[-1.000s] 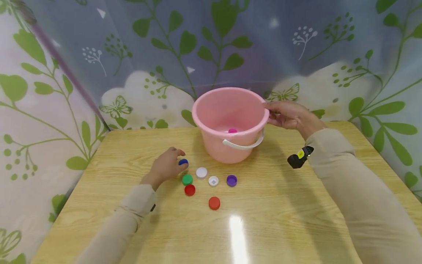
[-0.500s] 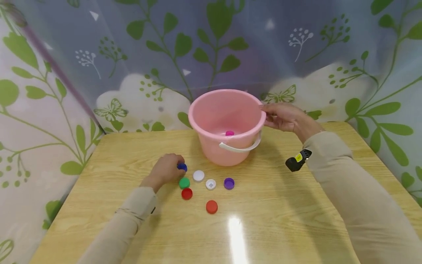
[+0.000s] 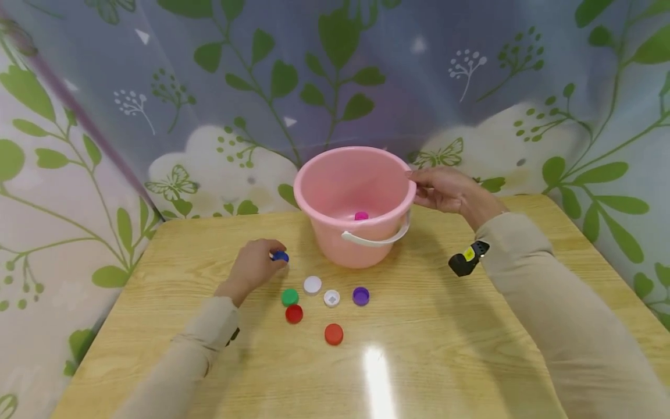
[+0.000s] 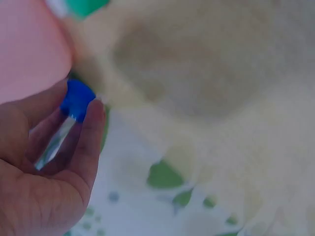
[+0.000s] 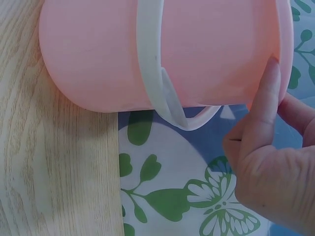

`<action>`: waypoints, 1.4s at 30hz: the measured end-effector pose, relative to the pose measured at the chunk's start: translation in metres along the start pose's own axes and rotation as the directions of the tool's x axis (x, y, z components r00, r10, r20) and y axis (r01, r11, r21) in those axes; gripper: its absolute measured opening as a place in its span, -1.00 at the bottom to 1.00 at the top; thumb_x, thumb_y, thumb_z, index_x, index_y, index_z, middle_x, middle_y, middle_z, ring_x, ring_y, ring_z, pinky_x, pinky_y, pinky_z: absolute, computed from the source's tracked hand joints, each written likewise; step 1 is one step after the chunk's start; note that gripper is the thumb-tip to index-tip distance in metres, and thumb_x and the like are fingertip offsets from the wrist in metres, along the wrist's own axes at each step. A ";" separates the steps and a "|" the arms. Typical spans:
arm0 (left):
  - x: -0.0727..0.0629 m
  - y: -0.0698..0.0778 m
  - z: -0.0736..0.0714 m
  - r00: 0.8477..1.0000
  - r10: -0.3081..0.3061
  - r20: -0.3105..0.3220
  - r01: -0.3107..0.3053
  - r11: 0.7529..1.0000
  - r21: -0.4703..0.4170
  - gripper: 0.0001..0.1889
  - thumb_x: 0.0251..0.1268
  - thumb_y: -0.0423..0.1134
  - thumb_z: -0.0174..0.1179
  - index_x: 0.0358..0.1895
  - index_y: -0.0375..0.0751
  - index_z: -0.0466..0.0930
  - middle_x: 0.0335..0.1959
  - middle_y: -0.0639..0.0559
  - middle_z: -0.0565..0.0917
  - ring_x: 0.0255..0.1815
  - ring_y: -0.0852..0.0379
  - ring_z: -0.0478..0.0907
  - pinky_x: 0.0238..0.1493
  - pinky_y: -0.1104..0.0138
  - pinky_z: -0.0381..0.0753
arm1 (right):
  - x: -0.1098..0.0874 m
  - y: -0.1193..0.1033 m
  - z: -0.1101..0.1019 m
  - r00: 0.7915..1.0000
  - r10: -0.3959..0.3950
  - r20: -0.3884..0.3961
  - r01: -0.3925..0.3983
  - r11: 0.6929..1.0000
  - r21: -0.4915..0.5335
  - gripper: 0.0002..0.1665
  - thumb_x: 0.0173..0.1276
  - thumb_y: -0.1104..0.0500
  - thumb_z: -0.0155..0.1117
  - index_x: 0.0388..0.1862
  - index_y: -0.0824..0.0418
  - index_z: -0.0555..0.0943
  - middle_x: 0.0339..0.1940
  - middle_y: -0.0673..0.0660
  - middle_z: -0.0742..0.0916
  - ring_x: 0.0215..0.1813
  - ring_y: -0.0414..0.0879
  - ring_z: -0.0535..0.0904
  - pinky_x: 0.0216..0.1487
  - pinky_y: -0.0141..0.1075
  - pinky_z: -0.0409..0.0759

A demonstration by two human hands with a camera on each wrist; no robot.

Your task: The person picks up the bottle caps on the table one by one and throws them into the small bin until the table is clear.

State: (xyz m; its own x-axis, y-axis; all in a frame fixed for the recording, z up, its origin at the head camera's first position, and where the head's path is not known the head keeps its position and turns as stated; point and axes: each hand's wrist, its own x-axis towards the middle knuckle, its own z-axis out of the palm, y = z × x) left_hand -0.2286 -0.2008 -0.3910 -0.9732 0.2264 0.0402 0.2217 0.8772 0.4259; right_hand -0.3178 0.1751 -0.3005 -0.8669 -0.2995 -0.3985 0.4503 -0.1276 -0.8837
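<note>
In the head view my left hand pinches a blue bottle cap between thumb and fingertips, left of the pink bucket. The left wrist view shows the blue cap at the fingertips, apart from the table surface. My right hand grips the bucket's rim at its right side, with the thumb and fingers on either side of the rim in the right wrist view. The bucket stands upright. Inside it, near the bottom, lies a bright pink cap.
Loose caps lie in front of the bucket: green, dark red, white, a smaller white, purple and orange-red. The bucket's white handle hangs at its front. A patterned cloth stands behind the wooden table.
My left fingers have closed round the blue cap, and it has moved away from the green cap, apparently lifted. My right hand keeps its grip on the bucket rim. The head view has shifted slightly.
</note>
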 end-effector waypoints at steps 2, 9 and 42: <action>0.002 0.004 -0.015 0.997 -0.026 -0.067 0.024 0.999 -0.032 -0.69 0.26 -0.30 0.25 0.02 -0.39 0.61 -0.10 -0.25 0.66 -0.11 -0.16 0.61 -0.10 0.04 0.61 | 0.000 0.000 0.000 1.000 0.000 -0.007 0.000 1.000 -0.001 -0.82 0.39 0.17 0.22 -0.21 0.30 0.57 -0.40 0.11 0.58 -0.44 -0.17 0.59 -0.31 -0.38 0.66; 0.016 0.026 -0.069 0.961 -0.030 -0.274 -0.005 0.992 -0.127 -0.65 0.30 -0.25 0.24 0.08 -0.38 0.58 -0.02 -0.29 0.61 -0.12 -0.17 0.63 -0.21 0.06 0.65 | -0.001 0.000 0.000 1.000 0.003 -0.011 -0.003 1.000 0.011 -0.83 0.38 0.17 0.24 -0.24 0.29 0.60 -0.41 0.11 0.59 -0.44 -0.16 0.60 -0.31 -0.39 0.66; 0.091 0.123 -0.043 0.950 0.302 -0.081 -0.308 0.948 -0.076 -0.71 0.26 -0.31 0.26 0.03 -0.29 0.64 -0.04 -0.09 0.65 -0.06 0.01 0.56 0.05 0.28 0.51 | 0.003 0.005 0.002 1.000 0.006 -0.015 -0.004 0.996 0.084 -0.83 0.39 0.19 0.22 -0.34 0.27 0.63 -0.41 0.11 0.58 -0.43 -0.16 0.60 -0.34 -0.38 0.67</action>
State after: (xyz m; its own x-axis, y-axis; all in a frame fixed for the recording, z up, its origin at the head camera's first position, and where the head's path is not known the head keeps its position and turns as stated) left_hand -0.2922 -0.0908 -0.2965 -0.8622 0.4458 0.2405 0.5056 0.7301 0.4597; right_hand -0.3181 0.1720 -0.3058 -0.8674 -0.2860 -0.4072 0.4705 -0.2053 -0.8582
